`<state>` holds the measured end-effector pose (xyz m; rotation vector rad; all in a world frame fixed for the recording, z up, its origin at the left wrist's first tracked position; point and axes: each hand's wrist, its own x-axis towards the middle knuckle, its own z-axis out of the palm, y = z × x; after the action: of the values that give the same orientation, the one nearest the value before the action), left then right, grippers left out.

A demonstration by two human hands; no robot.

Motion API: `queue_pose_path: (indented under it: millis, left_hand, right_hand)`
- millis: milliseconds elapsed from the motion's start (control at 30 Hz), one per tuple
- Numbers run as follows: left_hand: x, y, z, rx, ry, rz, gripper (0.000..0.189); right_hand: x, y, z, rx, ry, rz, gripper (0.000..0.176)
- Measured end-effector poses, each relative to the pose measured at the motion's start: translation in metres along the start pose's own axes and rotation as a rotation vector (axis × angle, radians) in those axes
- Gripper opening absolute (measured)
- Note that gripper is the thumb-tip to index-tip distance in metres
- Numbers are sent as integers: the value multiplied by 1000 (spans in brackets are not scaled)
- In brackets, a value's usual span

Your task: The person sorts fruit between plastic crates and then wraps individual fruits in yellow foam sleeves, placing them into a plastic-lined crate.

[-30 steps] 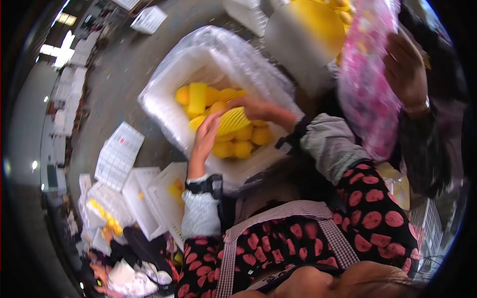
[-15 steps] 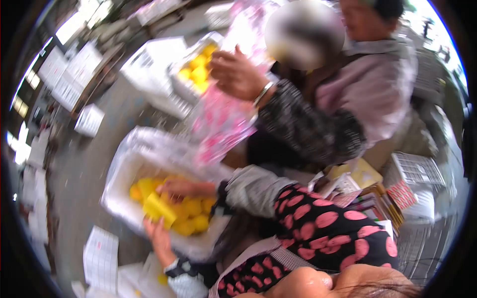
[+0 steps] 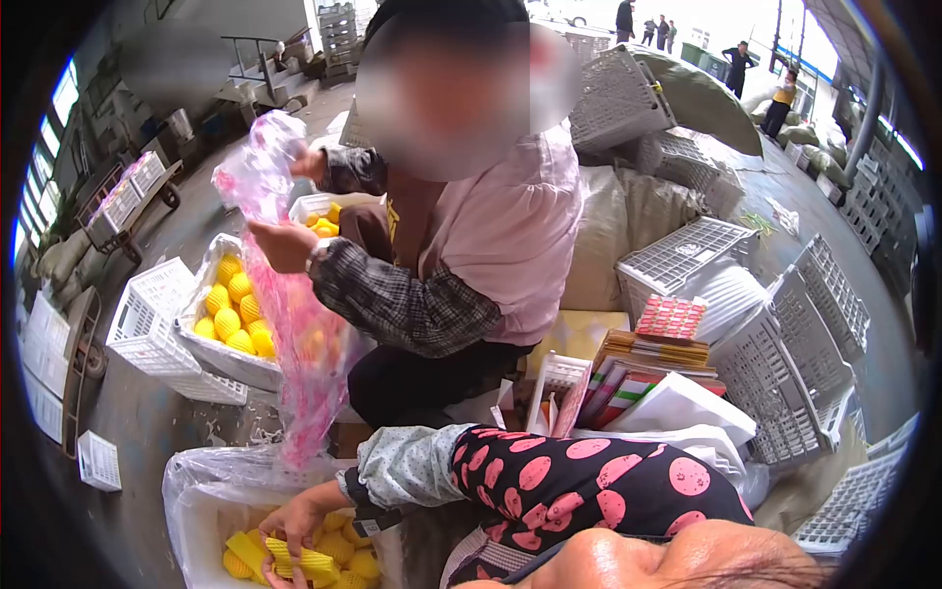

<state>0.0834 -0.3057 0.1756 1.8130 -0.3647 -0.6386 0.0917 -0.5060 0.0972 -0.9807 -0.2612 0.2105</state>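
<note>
In the head view's lower left, a lined white box [image 3: 191, 491] holds several round fruits in yellow foam nets [image 3: 334, 545]. My right hand [image 3: 299, 512] reaches in from the right, fingers bent around the top of a yellow foam net sleeve [image 3: 304, 562]. My left hand [image 3: 278, 577] grips the same sleeve from below; the bottom edge of the view cuts most of it off. Another yellow foam piece [image 3: 245, 553] lies just left of my fingers. Whether a fruit sits inside the held sleeve is hidden.
Opposite me, a crouching person [image 3: 500, 245] holds up a pink-printed clear plastic bag [image 3: 280, 294]. Beside them stands a white crate [image 3: 157, 314] and a box of netted fruit [image 3: 231, 309]. Stacked cartons [image 3: 648, 363] and plastic crates [image 3: 775, 383] crowd the right side.
My view has tilted up, so the box now sits lower in the frame. My right hand has come to the foam sleeve. The other person has raised the pink bag with both hands.
</note>
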Motion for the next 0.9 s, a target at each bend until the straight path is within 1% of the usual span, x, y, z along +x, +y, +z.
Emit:
queue_pose_path:
  millis: [33,100,133,233,300,333,367,400,433,467,500,533,567,600,633,667,700,733,800,833,867,900]
  left_hand:
    - [2,-8,-6,1,-6,0,72]
    - [8,-31,-21,-292,-273,102,74]
    - [13,-35,-21,-294,-272,99,74]
    - [29,-40,-13,-201,-272,182,68]
    - [40,-44,-9,-115,-231,224,63]
    - [46,-47,-10,-61,-197,243,61]
    - [51,-52,-13,-5,-156,262,59]
    - [64,-66,-23,-15,-181,337,58]
    - [68,-85,-33,-20,-201,403,58]
    - [56,-81,-30,-52,-195,325,55]
    - [48,-68,-22,-83,-165,248,52]
    - [45,-72,-26,-21,-104,190,48]
    - [42,-75,-27,-127,-136,162,45]
    - [41,-87,-33,-106,-32,139,43]
    - [41,-85,-37,-124,-60,162,40]
    - [38,-78,-31,-276,-59,246,38]
    - [40,-71,-27,-374,-7,280,36]
    - [39,-68,-33,-522,1,243,36]
    - [31,-43,-26,-795,-19,154,37]
    - [35,-36,-22,-814,20,176,37]
    - [44,-26,-22,-267,-28,283,39]
    - [42,-24,-22,294,-54,332,40]
  right_hand:
    - [2,2,-3,0,6,-3,53]
    - [8,8,-13,-93,-50,39,53]
    - [8,8,-12,-91,-50,42,53]
    - [7,5,-11,-112,-87,51,53]
    - [3,0,1,-152,83,-22,54]
    - [0,-5,7,-147,111,-6,51]
    - [8,-1,2,-253,44,-14,49]
    - [13,2,-4,-361,-26,-20,47]
    - [19,8,-8,-535,-79,-6,50]
    - [48,45,-33,-607,-192,-176,54]
    - [24,26,-14,-590,-33,-89,53]
    - [27,29,-18,-638,-107,-214,49]
    - [27,33,-23,-545,-106,-177,47]
    - [16,14,-9,-323,-134,-43,43]
    - [20,19,-9,-78,-132,33,38]
    - [21,19,-11,-127,-180,195,34]
    - [23,10,-15,-200,-192,345,32]
    - [27,12,-14,-210,-200,359,32]
    - [28,22,-11,-570,-294,391,28]
    - [27,26,-4,-588,-336,406,28]
    - [27,25,2,-482,-225,184,24]
    - [27,26,7,-350,-128,-31,20]
